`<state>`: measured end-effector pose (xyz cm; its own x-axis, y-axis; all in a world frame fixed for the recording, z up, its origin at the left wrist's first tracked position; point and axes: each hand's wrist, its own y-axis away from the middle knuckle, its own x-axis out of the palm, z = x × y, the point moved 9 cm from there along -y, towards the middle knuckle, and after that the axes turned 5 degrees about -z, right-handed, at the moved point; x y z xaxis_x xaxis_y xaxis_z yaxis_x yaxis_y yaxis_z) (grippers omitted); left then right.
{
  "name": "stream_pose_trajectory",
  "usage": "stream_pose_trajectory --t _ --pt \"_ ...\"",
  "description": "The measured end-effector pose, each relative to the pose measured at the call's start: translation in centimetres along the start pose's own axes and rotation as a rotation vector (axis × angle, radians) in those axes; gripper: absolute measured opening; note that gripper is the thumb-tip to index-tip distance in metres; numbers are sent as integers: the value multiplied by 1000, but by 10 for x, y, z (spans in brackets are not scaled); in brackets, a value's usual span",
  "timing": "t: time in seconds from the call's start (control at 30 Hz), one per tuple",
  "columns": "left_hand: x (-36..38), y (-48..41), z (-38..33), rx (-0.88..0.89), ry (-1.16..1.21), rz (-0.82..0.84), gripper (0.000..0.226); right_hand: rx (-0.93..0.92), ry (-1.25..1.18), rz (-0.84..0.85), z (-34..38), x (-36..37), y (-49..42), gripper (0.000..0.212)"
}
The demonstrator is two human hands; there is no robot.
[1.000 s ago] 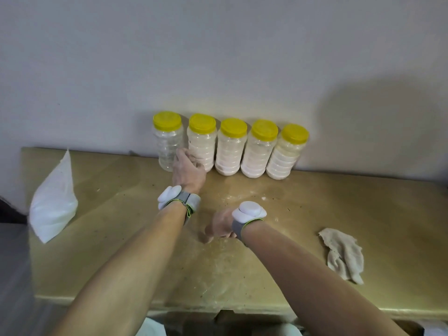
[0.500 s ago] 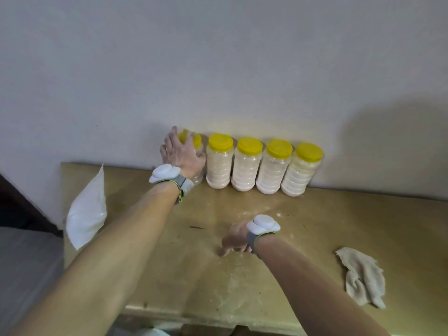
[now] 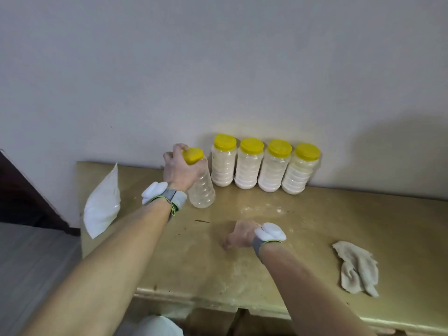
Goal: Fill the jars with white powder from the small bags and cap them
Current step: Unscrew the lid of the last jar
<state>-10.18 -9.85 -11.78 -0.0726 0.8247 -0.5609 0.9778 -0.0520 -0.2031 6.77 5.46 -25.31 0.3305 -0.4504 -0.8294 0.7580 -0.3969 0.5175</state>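
Observation:
My left hand [image 3: 179, 169] grips the yellow cap of an empty clear jar [image 3: 202, 190] and tilts it toward me, off the wall. Several capped jars [image 3: 263, 167] full of white powder stand in a row against the wall, just right of it. A small bag of white powder [image 3: 103, 204] leans at the table's left end. My right hand [image 3: 240, 235] rests on the tabletop in front of the jars, fingers loosely curled, holding nothing.
The tan table [image 3: 303, 238] carries spilled powder dust around the middle. A crumpled beige cloth [image 3: 357, 267] lies at the right near the front edge. A white object [image 3: 155, 327] shows below the table's front edge. The wall stands directly behind the jars.
My left hand has closed over the empty jar's cap and pulled the jar forward out of the row, tilting it. The right hand has stayed on the table.

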Motion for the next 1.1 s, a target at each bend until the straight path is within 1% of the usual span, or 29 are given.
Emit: stream_pose_trajectory --t 0.07,0.1,0.13,0.23,0.33,0.4,0.47,0.53,0.6,0.67,0.7,0.73,0.8,0.83,0.87,0.93,1.0,1.03,1.07,1.1 --pt "-3 20 5 -69 70 45 52 17 -124 -64 -9 7 8 79" --pt "-4 31 6 -90 100 66 51 15 -203 -91 -14 9 12 86" --pt "-8 46 6 -107 129 88 52 1 -287 -116 -17 10 21 85" --pt "-6 81 6 -161 219 140 58 -109 -505 -221 -20 7 41 69" --pt "-2 111 4 -230 355 163 63 -206 -480 -359 -16 8 69 33" --pt "5 128 6 -296 399 204 64 -229 -424 -400 -12 14 84 19" --pt "13 144 10 -338 349 273 70 -242 -397 -465 -8 17 93 12" --pt "23 160 12 -332 275 360 72 -265 -438 -514 -6 19 101 14" --pt "24 169 11 -293 231 390 69 -301 -439 -497 -7 24 103 17" --pt "15 172 9 -210 140 383 78 -326 -481 -445 -13 27 103 24" --pt "11 173 6 -129 59 379 81 -293 -583 -426 -20 24 103 25" --pt "7 174 3 -36 -41 385 78 -231 -737 -400 -29 20 103 27" --pt "3 181 -1 153 -243 417 72 -140 -1097 -295 -40 15 103 42" --pt "4 185 0 222 -334 448 77 -130 -1200 -234 -39 11 104 48" --pt "5 189 3 276 -418 477 84 -129 -1208 -187 -37 8 107 51" --pt "11 194 10 364 -541 510 90 -125 -1062 -152 -33 2 114 60" --pt "17 201 17 417 -595 539 87 -92 -856 -137 -33 2 114 71" --pt "19 204 19 447 -607 546 84 -64 -797 -109 -33 5 110 77" --pt "21 207 20 472 -614 548 82 -39 -770 -69 -34 9 107 83" --pt "21 208 22 495 -618 543 80 -29 -779 -26 -33 15 104 83"
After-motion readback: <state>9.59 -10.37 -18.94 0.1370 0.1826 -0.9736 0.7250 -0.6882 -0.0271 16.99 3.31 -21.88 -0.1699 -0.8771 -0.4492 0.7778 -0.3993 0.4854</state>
